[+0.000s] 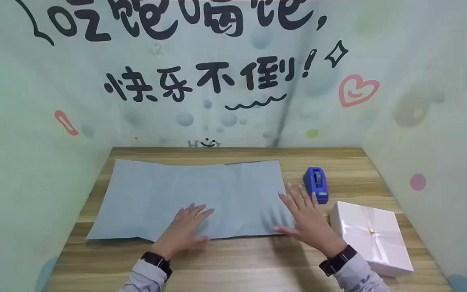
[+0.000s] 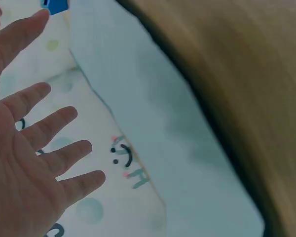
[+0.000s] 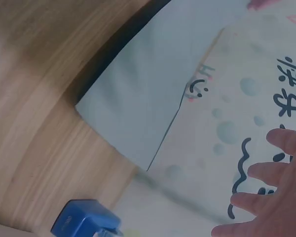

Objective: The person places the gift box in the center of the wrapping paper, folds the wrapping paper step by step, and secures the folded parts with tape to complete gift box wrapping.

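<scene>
Grey-blue paper sheet point(image 1: 233, 190) lies across the left and middle of the wood-grained worktop point(image 1: 233, 267), wide and matt, with faint creases and a slightly wavy outline. Its left end shows whole, slanting out to the near corner; the near edge casts a dark line of shadow. Part of that edge is hidden by the left hand point(image 1: 185, 229), whose fingers are spread and hold nothing — whether they touch the paper I cannot tell. A dark wristband point(image 1: 157, 263) sits between this hand and a pale sleeve, cut off by the bottom of the head view.

Farther right, the right hand point(image 1: 308, 223) covers a bit of the sheet's right edge, its fingers fanned wide and free of any object; contact is again unclear. Its fingertips also overlap the near left side of a blue tape dispenser point(image 1: 317, 182), which stands just beyond the paper. The right wrist view crops that dispenser at the bottom, and the left wrist view catches only a corner.

Rightmost is a white gift box point(image 1: 359, 225) with a pale ribbon and a small gold centre — its near left part blocked by the right forearm's sleeve. Behind everything hangs a printed backdrop point(image 1: 156, 125), its top lettering cut off.
</scene>
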### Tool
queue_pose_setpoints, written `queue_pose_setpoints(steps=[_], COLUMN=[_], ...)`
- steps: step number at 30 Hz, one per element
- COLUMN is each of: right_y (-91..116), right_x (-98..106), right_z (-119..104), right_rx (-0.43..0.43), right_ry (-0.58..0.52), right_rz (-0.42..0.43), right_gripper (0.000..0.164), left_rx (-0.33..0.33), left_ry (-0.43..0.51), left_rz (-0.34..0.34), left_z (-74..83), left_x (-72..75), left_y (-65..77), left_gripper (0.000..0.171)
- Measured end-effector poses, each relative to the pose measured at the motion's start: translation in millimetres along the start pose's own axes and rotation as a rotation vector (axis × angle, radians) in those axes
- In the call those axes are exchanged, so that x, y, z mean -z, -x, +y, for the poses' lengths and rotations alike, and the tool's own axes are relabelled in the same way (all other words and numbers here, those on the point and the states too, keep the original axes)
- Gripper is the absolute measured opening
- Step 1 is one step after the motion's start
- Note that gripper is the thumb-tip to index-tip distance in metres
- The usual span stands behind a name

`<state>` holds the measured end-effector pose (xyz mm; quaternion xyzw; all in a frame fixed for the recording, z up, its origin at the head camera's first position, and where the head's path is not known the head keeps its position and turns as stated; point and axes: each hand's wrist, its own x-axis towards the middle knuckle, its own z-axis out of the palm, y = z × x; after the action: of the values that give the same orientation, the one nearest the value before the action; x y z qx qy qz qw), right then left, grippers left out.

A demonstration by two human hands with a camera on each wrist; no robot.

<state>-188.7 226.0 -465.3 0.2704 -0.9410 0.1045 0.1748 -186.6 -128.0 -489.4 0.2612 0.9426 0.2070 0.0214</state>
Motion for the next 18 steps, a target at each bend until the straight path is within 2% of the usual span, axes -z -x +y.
queue_pose_setpoints(steps=[5,10,15,18], right_y=[13.9,26.2,34.9,39.3], right_x=[3.0,2.5,1.0,0.2], right_z=[4.4,7.1,10.4,12.6], right_rx=[-0.061,-0.106,-0.138,-0.153], right_ry=[-0.01,-0.042,-0.074,-0.101], right_rz=[0.023,-0.005,-0.036,-0.039], right_gripper=[0.088,0.087,0.084,0.082], left_rx=[-0.01,0.01,0.029,0.028], left_ry=[-0.023,-0.072,-0.096,-0.11], left_rz=[0.001,0.073,0.139,0.125], left_z=[-7.0,-10.8,-10.4,-9.6], left_x=[-18.0,-34.0,-39.7,-41.5], left_y=[1.0,-0.7,-3.1,-4.1], left_gripper=[0.052,0.035,0.025,0.029])
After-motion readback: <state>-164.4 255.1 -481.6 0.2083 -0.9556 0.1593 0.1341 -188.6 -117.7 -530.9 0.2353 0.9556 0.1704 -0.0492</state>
